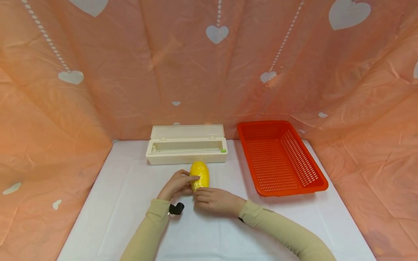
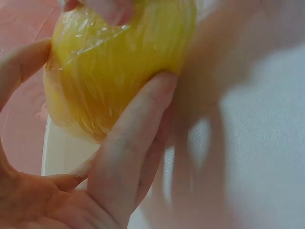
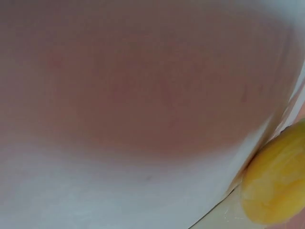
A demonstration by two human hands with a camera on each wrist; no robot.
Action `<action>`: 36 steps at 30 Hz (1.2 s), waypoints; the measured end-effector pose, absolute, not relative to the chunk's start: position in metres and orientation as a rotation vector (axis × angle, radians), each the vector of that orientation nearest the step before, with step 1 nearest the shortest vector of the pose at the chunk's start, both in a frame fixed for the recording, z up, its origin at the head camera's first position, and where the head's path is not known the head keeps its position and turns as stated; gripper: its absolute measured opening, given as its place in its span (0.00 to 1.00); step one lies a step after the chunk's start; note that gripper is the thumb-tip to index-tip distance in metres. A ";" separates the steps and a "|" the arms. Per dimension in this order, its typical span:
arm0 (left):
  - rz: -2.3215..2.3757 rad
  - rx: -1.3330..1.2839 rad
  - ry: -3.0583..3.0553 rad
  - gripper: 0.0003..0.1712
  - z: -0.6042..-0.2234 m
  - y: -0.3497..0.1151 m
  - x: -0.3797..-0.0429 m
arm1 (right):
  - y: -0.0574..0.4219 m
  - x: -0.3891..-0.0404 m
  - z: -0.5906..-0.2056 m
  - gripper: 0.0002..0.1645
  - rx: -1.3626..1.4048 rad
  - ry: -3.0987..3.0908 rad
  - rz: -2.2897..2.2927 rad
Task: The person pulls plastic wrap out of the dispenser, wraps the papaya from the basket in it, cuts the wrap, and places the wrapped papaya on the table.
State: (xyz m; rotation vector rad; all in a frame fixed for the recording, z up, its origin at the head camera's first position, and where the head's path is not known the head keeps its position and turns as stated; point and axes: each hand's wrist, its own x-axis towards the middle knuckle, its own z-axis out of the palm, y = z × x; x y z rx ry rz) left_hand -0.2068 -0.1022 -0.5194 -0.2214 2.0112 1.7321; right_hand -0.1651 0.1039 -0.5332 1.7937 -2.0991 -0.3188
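A yellow, oblong mango-like fruit (image 1: 200, 174), covered in shiny cling film, is held over the white table in front of the long box. My left hand (image 1: 177, 185) grips its left side, with the thumb and fingers spread around it in the left wrist view. At the fruit's near end, my right hand (image 1: 218, 200) has its fingers bent against the wrapped surface; its thumb is hidden. Wrinkles of film cross the fruit (image 2: 109, 71) in the left wrist view. Only the fruit's rounded end (image 3: 274, 183) shows at the right wrist view's lower right corner.
Behind the fruit stands a long cream cling film box (image 1: 187, 158), its lid (image 1: 187, 131) raised and a green slider (image 1: 223, 150) at its right end. A red perforated basket (image 1: 252, 170) sits on the right. Orange cloth with hearts (image 1: 196, 72) hangs behind the white table (image 1: 111, 217).
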 end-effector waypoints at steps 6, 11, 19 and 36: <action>1.700 -0.228 2.035 0.35 -0.519 -0.104 -0.208 | 0.107 -0.168 -0.533 0.26 1.740 -2.170 -0.211; 1.690 -0.212 2.031 0.34 -0.520 -0.105 -0.207 | 0.108 -0.176 -0.536 0.29 1.657 -2.195 -0.004; 1.734 -0.220 1.990 0.26 -0.522 -0.106 -0.207 | 0.105 -0.187 -0.541 0.35 1.532 -2.392 0.365; 1.861 -0.195 1.888 0.29 -0.526 -0.108 -0.204 | 0.101 -0.199 -0.557 0.39 1.394 -2.657 0.482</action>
